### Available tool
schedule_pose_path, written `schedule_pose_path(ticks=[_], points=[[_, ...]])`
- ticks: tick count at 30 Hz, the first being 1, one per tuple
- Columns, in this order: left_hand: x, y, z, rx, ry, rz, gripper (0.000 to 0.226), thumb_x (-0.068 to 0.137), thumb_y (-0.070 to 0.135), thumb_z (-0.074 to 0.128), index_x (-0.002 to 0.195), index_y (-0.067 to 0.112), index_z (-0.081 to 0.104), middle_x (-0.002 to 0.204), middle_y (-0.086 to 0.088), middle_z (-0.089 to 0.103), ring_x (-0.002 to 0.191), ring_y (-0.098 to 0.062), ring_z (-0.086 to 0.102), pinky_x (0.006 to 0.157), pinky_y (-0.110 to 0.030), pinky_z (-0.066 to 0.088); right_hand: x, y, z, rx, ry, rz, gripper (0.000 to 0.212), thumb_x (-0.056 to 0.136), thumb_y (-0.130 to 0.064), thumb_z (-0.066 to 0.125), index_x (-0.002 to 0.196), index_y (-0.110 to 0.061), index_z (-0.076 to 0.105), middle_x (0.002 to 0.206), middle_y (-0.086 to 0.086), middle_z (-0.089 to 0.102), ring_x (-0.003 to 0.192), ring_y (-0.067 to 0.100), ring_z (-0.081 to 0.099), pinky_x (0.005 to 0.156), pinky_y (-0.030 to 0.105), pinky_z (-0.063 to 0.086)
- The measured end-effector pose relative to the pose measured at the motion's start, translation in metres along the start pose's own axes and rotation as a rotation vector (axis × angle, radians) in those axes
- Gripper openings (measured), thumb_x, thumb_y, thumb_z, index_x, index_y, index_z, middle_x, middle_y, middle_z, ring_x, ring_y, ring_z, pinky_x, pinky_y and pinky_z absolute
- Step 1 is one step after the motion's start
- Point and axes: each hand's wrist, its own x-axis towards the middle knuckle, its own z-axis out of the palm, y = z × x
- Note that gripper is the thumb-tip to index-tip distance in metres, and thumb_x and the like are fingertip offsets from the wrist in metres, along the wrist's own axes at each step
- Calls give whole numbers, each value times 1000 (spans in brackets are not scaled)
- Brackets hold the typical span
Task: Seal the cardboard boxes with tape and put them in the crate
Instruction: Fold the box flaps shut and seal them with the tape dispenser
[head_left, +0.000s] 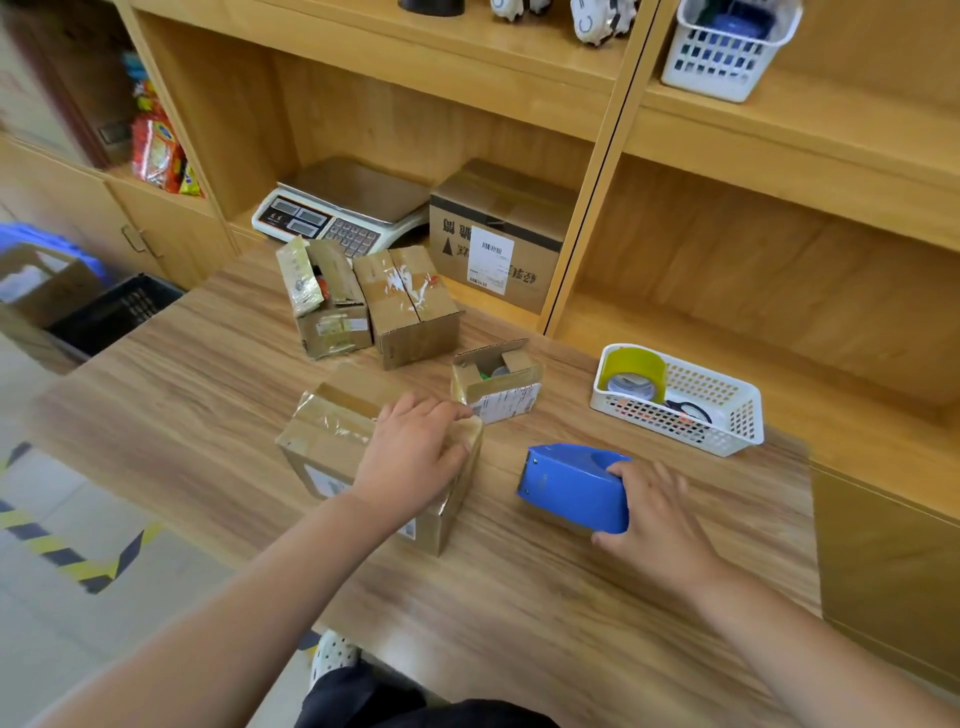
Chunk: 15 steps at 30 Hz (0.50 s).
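The near cardboard box (332, 441) stands toward the front of the tabletop (519, 597), directly ahead of the person, with clear tape running along its top seam and wrinkling at the left end. The left grip (415, 457) lies palm-down on the right part of that top, fingers fairly straight and spread toward the far edge. It clamps nothing; it seems to press the tape flat and keep the box from sliding. The right grip (654, 512) is closed round the rear of the blue tape dispenser (571, 486), fingers over the top and thumb along the near side. The tool rests on the tabletop just right of the box with its toothed end toward it, parked within easy reach, probably because this strip is laid and only needs smoothing. 3 more boxes wait farther back. A small one (498, 387) just beyond the left grip has its flaps open. A back-left box (327, 306) also gapes, 1 flap standing up. Its neighbour (410, 306) touches it, flaps down under torn white tape remnants. They are grouped near the middle, likely as a queue for sealing. A white basket (748, 415) at the right holds a yellow tape roll (636, 369), spare stock kept off the working area. The black crate (114, 312) sits low beyond the tabletop's left edge, well apart from the box, so the sealed box has yet to go across.
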Motion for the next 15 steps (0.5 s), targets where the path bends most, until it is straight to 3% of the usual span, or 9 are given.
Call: schedule_pose_path(ticks=[4, 8, 15], points=[[2, -3, -6, -50, -53, -9, 43, 90, 33, 57, 132, 27, 51, 129, 7, 56, 123, -16, 40, 98, -30, 29, -2, 2, -8, -24, 226, -185, 59, 55, -31, 76, 107, -23, 49, 94, -4, 56, 94, 21, 52, 77, 23, 17], [6, -13, -17, -205, -95, -22, 47, 87, 33, 62, 133, 26, 51, 128, 8, 57, 120, -14, 41, 101, -32, 35, -2, -8, -21, 1, 448, -369, 58, 57, -23, 73, 109, -18, 48, 98, -4, 50, 94, 21, 46, 89, 28, 26], [15, -31, -42, -497, -297, -28, 69, 79, 35, 74, 140, 35, 40, 132, 15, 47, 123, -5, 38, 104, -26, 35, 6, -48, -35, -50, 504, -471, 41, 71, -33, 61, 107, -17, 49, 98, -7, 45, 90, 18, 47, 108, 25, 20]])
